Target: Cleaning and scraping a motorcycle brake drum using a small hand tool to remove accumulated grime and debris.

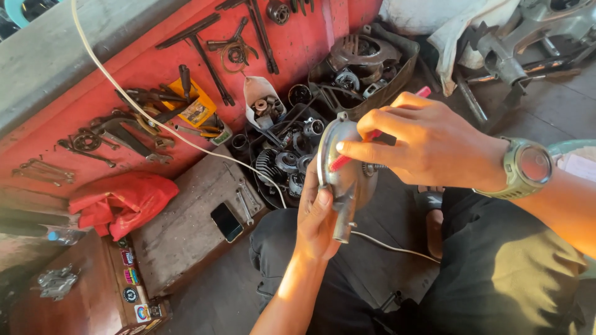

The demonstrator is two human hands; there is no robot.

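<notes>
While the left hand (316,220) grips the grey metal housing (343,167) upright above the lap, fingers wrapped round its edge, the right hand (428,146) pinches a red-handled tool (372,138) against its face. The work looks mid-way: loose engine parts fill the black tray (282,164) just beyond, wrenches (124,133) spread aside.

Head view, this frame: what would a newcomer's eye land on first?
At centre, the left hand grips a grey metal housing while the right hand, with a grey wristwatch, works a red-handled tool against it. Behind lies a red board strewn with wrenches, beside a black tray of engine parts. At lower left, a phone rests on a grey wooden block.
</notes>
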